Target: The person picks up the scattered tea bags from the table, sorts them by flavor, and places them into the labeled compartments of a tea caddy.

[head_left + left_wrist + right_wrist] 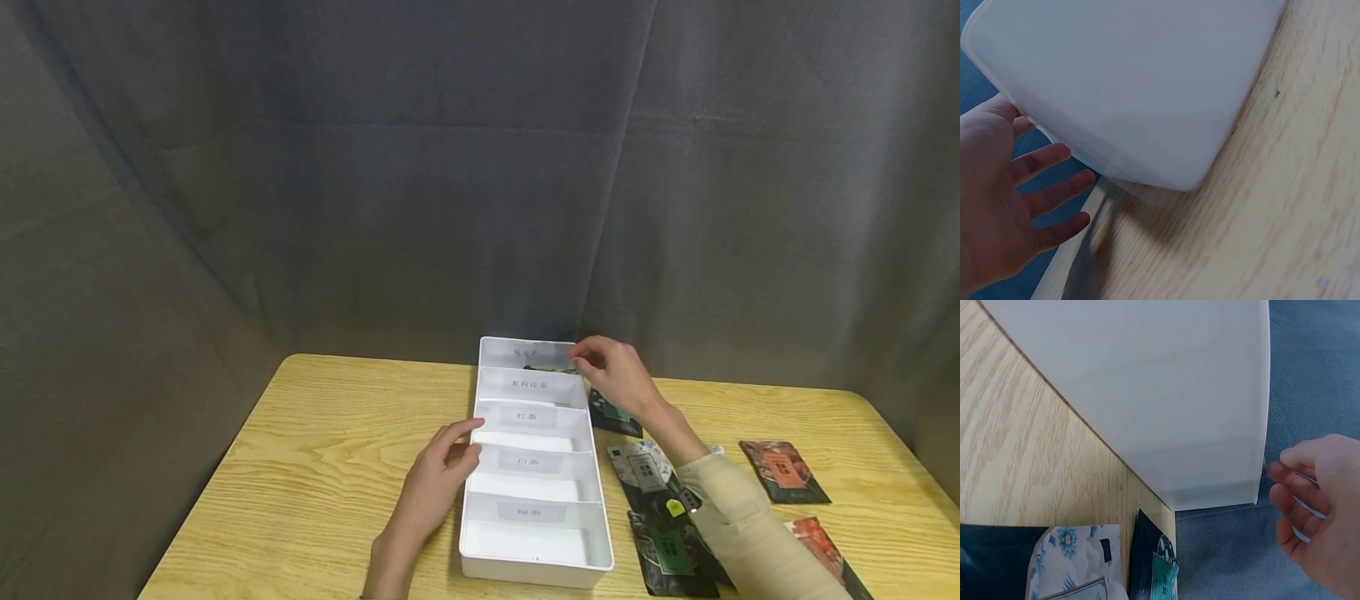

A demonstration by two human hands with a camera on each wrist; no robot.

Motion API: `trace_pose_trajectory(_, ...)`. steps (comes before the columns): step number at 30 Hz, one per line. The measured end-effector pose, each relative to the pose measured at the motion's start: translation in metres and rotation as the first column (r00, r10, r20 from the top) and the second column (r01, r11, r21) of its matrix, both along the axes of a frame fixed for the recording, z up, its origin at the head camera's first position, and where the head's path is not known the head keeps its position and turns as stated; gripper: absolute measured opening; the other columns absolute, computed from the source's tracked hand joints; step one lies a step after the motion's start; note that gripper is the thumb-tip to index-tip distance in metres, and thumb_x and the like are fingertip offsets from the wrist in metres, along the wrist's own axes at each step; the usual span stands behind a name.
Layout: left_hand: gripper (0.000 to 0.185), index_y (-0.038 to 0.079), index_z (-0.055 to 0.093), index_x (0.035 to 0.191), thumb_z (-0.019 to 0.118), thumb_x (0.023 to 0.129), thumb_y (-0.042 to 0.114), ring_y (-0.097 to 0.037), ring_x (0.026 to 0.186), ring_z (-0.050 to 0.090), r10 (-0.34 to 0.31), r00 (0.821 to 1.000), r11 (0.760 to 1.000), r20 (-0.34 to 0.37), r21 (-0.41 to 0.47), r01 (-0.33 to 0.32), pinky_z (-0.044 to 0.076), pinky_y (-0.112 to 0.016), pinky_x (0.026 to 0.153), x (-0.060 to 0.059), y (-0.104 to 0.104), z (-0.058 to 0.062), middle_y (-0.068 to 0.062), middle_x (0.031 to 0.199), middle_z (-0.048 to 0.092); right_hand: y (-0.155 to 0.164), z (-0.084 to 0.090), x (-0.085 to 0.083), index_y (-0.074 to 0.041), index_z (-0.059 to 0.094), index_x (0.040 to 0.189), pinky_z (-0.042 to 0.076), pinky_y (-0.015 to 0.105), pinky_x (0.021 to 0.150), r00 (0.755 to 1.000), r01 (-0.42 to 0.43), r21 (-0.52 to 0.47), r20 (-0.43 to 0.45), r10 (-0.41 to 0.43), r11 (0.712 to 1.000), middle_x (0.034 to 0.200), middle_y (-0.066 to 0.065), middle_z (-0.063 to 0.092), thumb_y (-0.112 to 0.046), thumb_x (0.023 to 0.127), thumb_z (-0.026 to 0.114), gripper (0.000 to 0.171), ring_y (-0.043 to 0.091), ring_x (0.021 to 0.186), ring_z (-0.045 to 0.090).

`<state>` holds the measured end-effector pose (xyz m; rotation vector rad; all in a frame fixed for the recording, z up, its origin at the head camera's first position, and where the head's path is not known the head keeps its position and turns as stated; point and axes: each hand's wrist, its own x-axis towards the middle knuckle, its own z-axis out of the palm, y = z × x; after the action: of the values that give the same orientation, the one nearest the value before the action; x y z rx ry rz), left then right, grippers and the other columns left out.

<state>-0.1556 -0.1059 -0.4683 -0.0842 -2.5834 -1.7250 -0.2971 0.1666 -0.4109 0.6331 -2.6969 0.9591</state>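
Your right hand (617, 372) pinches a dark tea packet (551, 367) over the farthest compartment of the white tray (600, 533); placing step, I judge. Your left hand (438, 475), fingers straight, steadies the tray's left wall. Next: release cleanly inside.

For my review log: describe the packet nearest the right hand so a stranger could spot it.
Start at the white five-compartment plastic tray on the wooden table. In its farthest compartment, below the right hand, lies a dark green-printed packet. It is the only packet inside the tray.
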Motion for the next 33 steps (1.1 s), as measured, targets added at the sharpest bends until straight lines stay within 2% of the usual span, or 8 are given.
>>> trace_pose_trajectory(11, 0.037, 0.034, 0.058, 0.136, 0.056, 0.100, 0.042, -0.019, 0.119, 0.059, -0.005, 1.000, 1.000, -0.009, 0.004, 0.005, 0.050, -0.047, 0.100, 0.000, 0.000, 0.000, 0.005, 0.138, 0.056, 0.009, 0.000, 0.001, -0.005, 0.072, 0.108, 0.053, 0.038, 0.076, 0.999, 0.036, 0.016, 0.006, -0.036, 0.999, 0.102, 0.011, 0.072, -0.012, 0.096, 0.064, 0.015, 0.022, 0.085, 0.063)
trace_pose_trajectory(19, 0.036, 0.036, 0.057, 0.135, 0.056, 0.100, 0.041, -0.019, 0.119, 0.059, -0.005, 1.000, 1.000, -0.008, 0.002, 0.005, 0.050, -0.047, 0.100, 0.001, 0.000, 0.000, 0.006, 0.138, 0.056, 0.019, -0.004, -0.002, -0.005, 0.071, 0.107, 0.050, 0.033, 0.070, 0.997, 0.071, 0.018, 0.021, -0.071, 0.997, 0.098, 0.011, 0.071, -0.013, 0.096, 0.065, 0.016, 0.022, 0.082, 0.064)
trace_pose_trajectory(28, 0.036, 0.036, 0.057, 0.136, 0.056, 0.100, 0.041, -0.021, 0.121, 0.059, -0.001, 1.000, 1.000, 0.003, 0.004, 0.001, 0.050, -0.047, 0.100, 0.001, 0.001, 0.002, 0.005, 0.140, 0.056, 0.035, -0.010, -0.005, -0.004, 0.070, 0.112, 0.049, 0.035, 0.072, 0.994, 0.085, 0.042, 0.061, -0.087, 0.995, 0.104, 0.014, 0.070, -0.017, 0.096, 0.065, 0.020, 0.024, 0.086, 0.062)
trace_pose_trajectory(33, 0.035, 0.037, 0.057, 0.135, 0.056, 0.100, 0.041, -0.021, 0.121, 0.059, -0.007, 1.000, 1.000, 0.006, 0.009, 0.007, 0.051, -0.046, 0.100, 0.001, 0.002, 0.003, 0.005, 0.140, 0.055, 0.047, -0.017, -0.009, -0.004, 0.068, 0.114, 0.047, 0.031, 0.069, 0.987, 0.117, 0.076, 0.099, -0.124, 0.990, 0.105, 0.014, 0.069, -0.019, 0.096, 0.065, 0.023, 0.023, 0.085, 0.060)
